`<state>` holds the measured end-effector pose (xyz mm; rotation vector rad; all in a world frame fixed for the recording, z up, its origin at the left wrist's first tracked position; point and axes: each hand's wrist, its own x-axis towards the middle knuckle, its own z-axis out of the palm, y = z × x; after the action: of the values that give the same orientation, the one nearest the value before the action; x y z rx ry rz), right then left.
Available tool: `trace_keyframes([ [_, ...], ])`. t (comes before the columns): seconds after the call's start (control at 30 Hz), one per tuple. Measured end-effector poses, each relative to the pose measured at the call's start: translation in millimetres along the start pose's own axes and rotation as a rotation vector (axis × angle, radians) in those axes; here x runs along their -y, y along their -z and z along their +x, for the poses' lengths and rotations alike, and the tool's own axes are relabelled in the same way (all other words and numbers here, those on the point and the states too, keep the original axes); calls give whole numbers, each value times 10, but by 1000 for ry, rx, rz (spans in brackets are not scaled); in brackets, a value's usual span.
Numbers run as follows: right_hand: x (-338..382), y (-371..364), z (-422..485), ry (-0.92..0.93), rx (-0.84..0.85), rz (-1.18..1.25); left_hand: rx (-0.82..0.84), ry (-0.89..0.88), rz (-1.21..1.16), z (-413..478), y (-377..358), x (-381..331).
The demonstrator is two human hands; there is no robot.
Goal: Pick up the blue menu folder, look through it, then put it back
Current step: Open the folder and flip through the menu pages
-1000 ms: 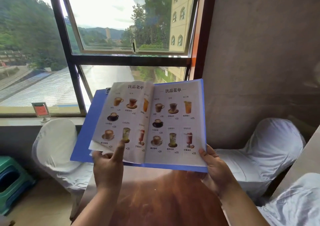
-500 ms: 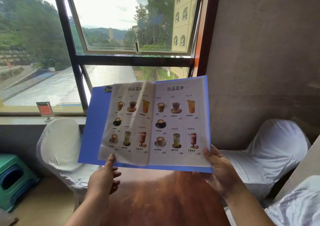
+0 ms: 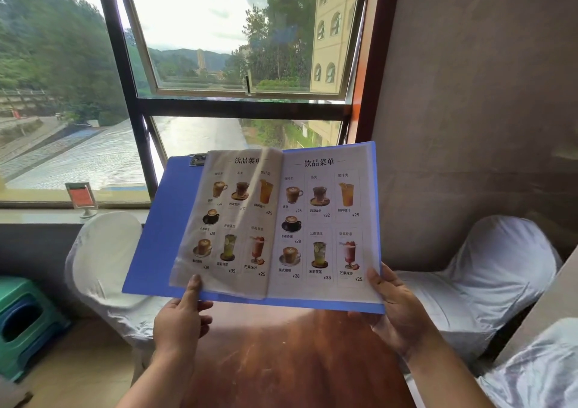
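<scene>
Menu pages face me, spread wide inside the blue plastic menu folder (image 3: pixel 162 235), which I hold up in the air above the reddish-brown wooden table (image 3: pixel 281 360), tilted back toward the window. My right hand (image 3: pixel 397 310) grips the folder's lower right corner: the thumb lies on the printed page near the bottom edge and the other fingers curl underneath the blue cover, so that hand is closed on the folder. My left hand (image 3: pixel 181 320) sits below the lower left part of the spread; its thumb (image 3: pixel 192 288) reaches up and presses on the bottom edge of the glossy clear-sleeved left page (image 3: pixel 228 220), while the remaining fingers are loosely curled under the folder's lower edge. Whether those fingers actually clamp the cover from beneath I cannot tell, since the folder hides them.

That left page bows upward away from the blue inner cover, leaving a strip of bare blue showing to its left, with a small dark metal clip (image 3: pixel 197 159) at the top edge. The flat right page (image 3: pixel 325 220) carries the same grid of drink photographs with prices.

Beyond the folder stand two chairs in white fabric covers, one to the left (image 3: pixel 103 257) and one to the right (image 3: pixel 488 267). A small red sign on a stand (image 3: pixel 82 197) rests on the windowsill, and a green and blue plastic stool (image 3: pixel 22 323) sits on the floor at far left.
</scene>
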<state>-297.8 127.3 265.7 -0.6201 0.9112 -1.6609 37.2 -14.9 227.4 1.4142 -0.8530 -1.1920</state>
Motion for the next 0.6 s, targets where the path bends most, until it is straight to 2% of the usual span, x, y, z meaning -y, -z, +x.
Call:
trace_keyframes([
  [0.17, -13, -68, -13, 0, -16, 1, -163, -219, -3, -157, -48, -126],
  [0.27, -39, -128, -11, 1, -42, 8, -134, -382, -57, -340, -146, -273],
  [0.33, -58, -156, 1, -4, -53, 19, 9, -505, 41, -452, -212, -352],
  [0.47, -97, -298, 16, -25, -38, 21, 413, -661, 452, -578, -330, -450],
  [0.53, -96, -362, 30, -3, -11, 28, 515, -731, 611, -580, -321, -478],
  [0.6, -80, -371, 44, 15, 44, 84, 559, -798, 636, -545, -296, -466],
])
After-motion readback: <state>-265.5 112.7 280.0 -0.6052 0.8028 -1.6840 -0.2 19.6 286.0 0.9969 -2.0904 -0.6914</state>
